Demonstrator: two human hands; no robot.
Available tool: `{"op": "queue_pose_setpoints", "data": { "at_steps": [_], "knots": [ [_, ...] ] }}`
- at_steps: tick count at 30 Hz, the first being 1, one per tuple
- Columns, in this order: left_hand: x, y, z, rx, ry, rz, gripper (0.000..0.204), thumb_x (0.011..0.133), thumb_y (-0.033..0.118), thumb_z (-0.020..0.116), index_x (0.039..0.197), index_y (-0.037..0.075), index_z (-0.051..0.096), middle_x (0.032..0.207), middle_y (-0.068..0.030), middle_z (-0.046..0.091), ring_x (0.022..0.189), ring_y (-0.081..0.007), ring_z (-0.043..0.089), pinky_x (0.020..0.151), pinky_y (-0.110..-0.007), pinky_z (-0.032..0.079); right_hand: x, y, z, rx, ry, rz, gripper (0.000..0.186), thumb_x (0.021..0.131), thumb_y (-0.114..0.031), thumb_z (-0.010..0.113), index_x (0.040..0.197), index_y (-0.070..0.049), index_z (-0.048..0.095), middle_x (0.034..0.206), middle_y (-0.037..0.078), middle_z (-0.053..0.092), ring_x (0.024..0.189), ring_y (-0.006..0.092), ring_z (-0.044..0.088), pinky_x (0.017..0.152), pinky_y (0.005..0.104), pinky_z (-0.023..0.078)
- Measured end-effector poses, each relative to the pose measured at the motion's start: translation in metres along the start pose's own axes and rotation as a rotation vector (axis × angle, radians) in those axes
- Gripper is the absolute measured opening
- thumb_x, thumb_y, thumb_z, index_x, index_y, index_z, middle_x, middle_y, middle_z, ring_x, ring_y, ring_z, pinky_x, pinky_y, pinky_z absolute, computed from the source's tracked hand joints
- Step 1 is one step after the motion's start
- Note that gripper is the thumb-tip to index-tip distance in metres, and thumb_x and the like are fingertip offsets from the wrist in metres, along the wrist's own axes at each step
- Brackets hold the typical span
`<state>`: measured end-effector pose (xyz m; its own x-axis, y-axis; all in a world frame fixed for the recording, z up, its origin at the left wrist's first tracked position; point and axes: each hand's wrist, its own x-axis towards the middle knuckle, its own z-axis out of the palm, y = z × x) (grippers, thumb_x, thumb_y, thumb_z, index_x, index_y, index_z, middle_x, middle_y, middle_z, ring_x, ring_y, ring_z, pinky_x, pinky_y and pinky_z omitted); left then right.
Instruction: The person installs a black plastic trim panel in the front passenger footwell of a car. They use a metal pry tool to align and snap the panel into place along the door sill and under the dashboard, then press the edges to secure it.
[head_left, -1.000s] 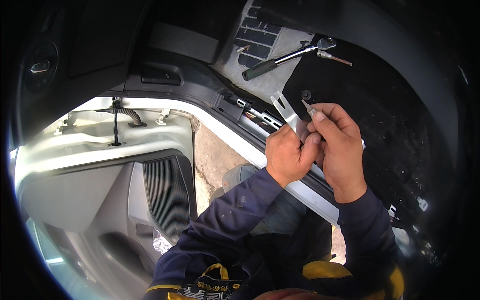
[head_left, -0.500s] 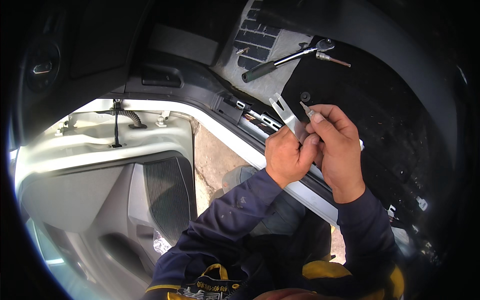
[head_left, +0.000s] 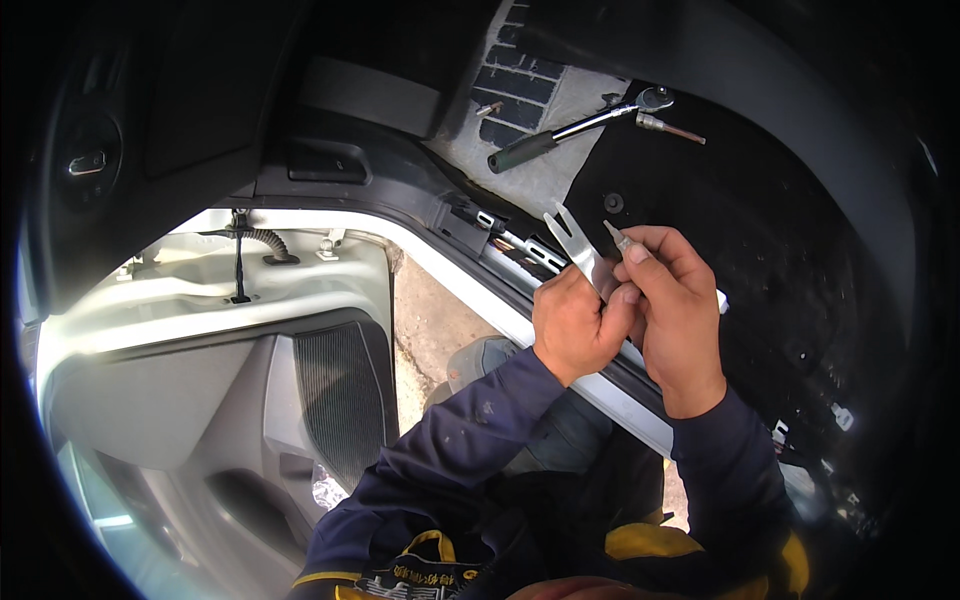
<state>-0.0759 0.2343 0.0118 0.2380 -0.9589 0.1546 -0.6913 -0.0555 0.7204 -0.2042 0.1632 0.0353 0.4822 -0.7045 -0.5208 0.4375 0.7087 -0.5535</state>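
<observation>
My left hand (head_left: 578, 322) is closed around a flat metal trim removal tool (head_left: 577, 242), its forked end pointing up and away from me. Close beside it, my right hand (head_left: 682, 318) pinches a small silver bit with a pointed tip (head_left: 618, 237) between thumb and fingers. The two hands meet at the thumbs, above the door sill (head_left: 628, 412) of a vehicle. Part of the trim tool is hidden inside my left fist, and the rear of the bit is covered by my right fingers.
A ratchet wrench with a dark handle (head_left: 523, 152) lies on the floor mat, beside a bit socket (head_left: 672, 128). Another small metal piece (head_left: 488, 109) rests farther left. The open door (head_left: 165, 395) stands at left. A black clip (head_left: 613, 203) sits in the dark carpet (head_left: 770, 230).
The scene has shifted slightly downward in view. Both hands keep hold of the same tool and bit, almost unmoved relative to each other.
</observation>
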Motion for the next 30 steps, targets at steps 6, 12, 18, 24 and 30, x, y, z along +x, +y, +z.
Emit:
{"op": "queue_pose_setpoints", "data": {
  "at_steps": [6,12,18,24,30],
  "knots": [
    [0.002,0.0004,-0.0002,0.008,-0.015,-0.006,0.021,0.089,0.019,0.072,0.102,0.003,0.073,0.09,-0.0154,0.073,0.077,-0.0394,0.072,0.067,-0.045,0.058,0.0023,0.0029,-0.0003,-0.004,0.008,-0.038,0.019,0.106,-0.013,0.066,0.116,0.003,0.068,0.099,0.004,0.07,0.084,0.0052,0.06,0.073,0.0223,0.05],
    [0.0029,0.0007,-0.0011,0.015,-0.028,-0.024,0.023,0.088,0.021,0.073,0.102,0.003,0.073,0.088,-0.016,0.072,0.076,-0.0394,0.072,0.067,-0.045,0.059,0.0021,0.0018,-0.0011,-0.006,0.018,-0.004,0.019,0.106,-0.012,0.067,0.117,0.003,0.068,0.097,0.003,0.07,0.084,0.0051,0.06,0.074,0.022,0.049],
    [0.0038,0.0003,-0.0018,0.042,-0.021,-0.013,0.023,0.087,0.022,0.074,0.1,0.002,0.072,0.085,-0.0163,0.07,0.071,-0.0392,0.07,0.064,-0.045,0.058,0.0038,0.0035,-0.0016,-0.025,0.016,-0.012,0.018,0.106,-0.012,0.067,0.118,0.002,0.068,0.096,0.002,0.069,0.083,0.0045,0.059,0.074,0.0218,0.049],
    [0.0044,-0.0003,-0.0021,0.043,-0.039,-0.025,0.024,0.087,0.023,0.075,0.098,0.003,0.072,0.083,-0.0157,0.07,0.069,-0.0385,0.07,0.062,-0.045,0.057,0.005,0.0033,-0.0037,0.009,0.01,0.009,0.019,0.107,-0.012,0.067,0.119,0.003,0.068,0.096,0.001,0.067,0.084,0.0042,0.059,0.074,0.0206,0.049],
    [0.0065,0.0002,-0.001,0.052,-0.028,-0.025,0.021,0.086,0.022,0.075,0.095,0.003,0.072,0.083,-0.0153,0.07,0.069,-0.0379,0.07,0.062,-0.044,0.057,0.0068,0.0017,-0.0029,0.072,0.015,0.038,0.019,0.107,-0.01,0.066,0.121,0.004,0.067,0.098,0.002,0.067,0.082,0.0046,0.059,0.073,0.0208,0.051]
  ]
}}
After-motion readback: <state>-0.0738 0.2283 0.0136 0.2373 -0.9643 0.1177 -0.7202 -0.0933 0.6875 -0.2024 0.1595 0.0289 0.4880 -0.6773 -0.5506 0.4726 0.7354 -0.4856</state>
